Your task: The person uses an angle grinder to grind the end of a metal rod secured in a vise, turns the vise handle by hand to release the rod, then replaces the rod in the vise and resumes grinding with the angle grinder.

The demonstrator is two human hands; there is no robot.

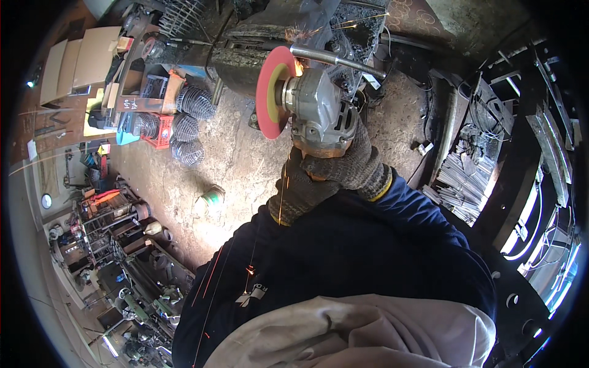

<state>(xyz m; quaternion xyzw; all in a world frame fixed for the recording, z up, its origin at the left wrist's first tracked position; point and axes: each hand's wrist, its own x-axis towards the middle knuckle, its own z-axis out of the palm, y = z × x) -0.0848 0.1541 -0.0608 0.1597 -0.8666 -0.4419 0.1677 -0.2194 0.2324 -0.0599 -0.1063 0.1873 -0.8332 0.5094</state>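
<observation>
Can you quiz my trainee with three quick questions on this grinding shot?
1. True or false: both gloved hands hold the grinder.
2. What does the red disc touch? A) the metal rod B) the wire coils C) the green roll
3. Fill in: orange ____ fly from the contact point toward the person.

Key
1. True: the left hand and the right hand wrap the grinder's rear body.
2. A: the disc's edge meets the rod, with a glow there.
3. Sparks, streaking down over the dark sleeve.
</observation>
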